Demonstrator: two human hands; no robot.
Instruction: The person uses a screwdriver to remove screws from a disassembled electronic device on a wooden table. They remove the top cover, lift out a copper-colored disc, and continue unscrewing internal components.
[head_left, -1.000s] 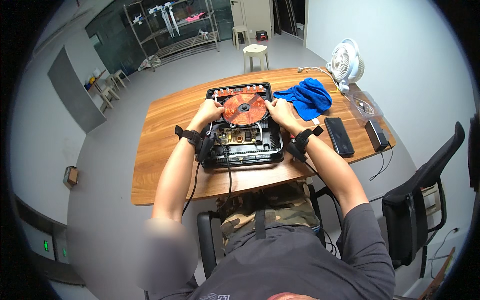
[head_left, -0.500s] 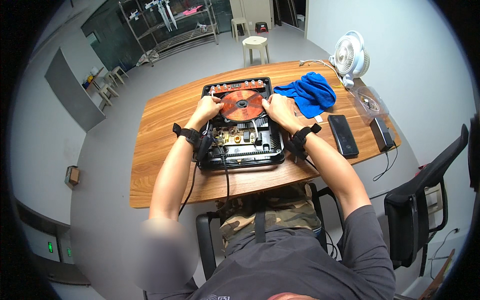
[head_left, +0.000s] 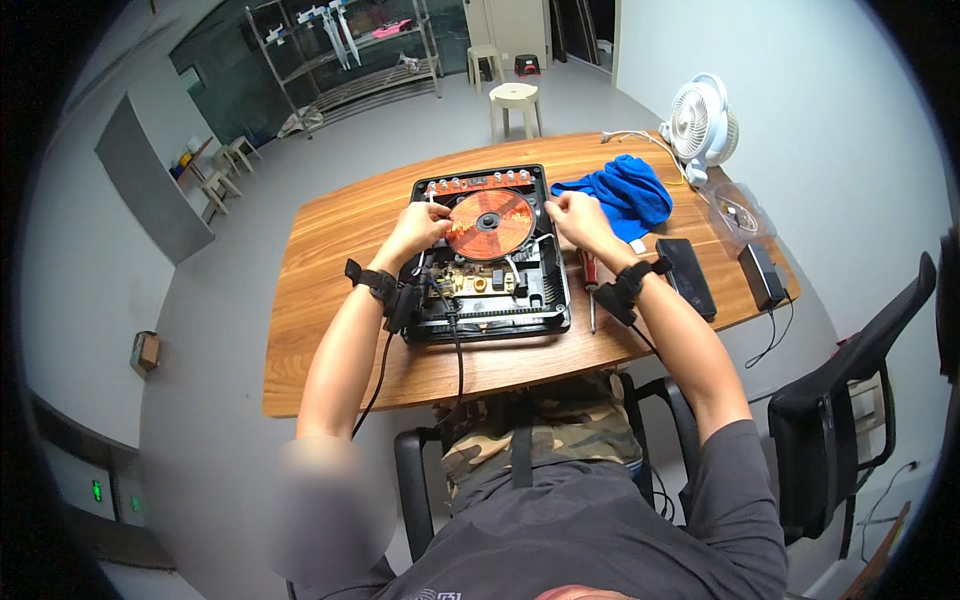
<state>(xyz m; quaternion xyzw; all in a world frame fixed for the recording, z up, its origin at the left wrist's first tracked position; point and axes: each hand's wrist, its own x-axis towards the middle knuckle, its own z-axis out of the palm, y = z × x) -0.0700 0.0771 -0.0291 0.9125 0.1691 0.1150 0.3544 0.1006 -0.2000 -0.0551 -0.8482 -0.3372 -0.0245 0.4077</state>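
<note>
An opened induction cooker (head_left: 556,300) lies on the table, its black housing showing a green-brown circuit board (head_left: 470,284) at the near end. Above the board sits a round copper coil (head_left: 508,215) with a dark hub. My left hand (head_left: 420,228) is closed in a pinch at the coil's left rim. Just off the housing's right edge, my right hand (head_left: 582,218) has its fingers curled together; whatever lies between the fingertips is too small to make out. A red-handled screwdriver (head_left: 590,272) rests on the table under my right forearm. Black wrist straps circle both wrists.
To the right are a blue cloth (head_left: 630,198), a black phone (head_left: 686,278), a black box-shaped adapter (head_left: 762,275) and a clear plastic tray (head_left: 742,212). A white fan (head_left: 700,125) stands at the table's far right corner. Black cables hang from the left wrist over the near edge.
My right hand has left the coil's right rim and moved right, beyond the housing's edge. The screwdriver now shows more fully. My left hand stays by the coil's left rim.
</note>
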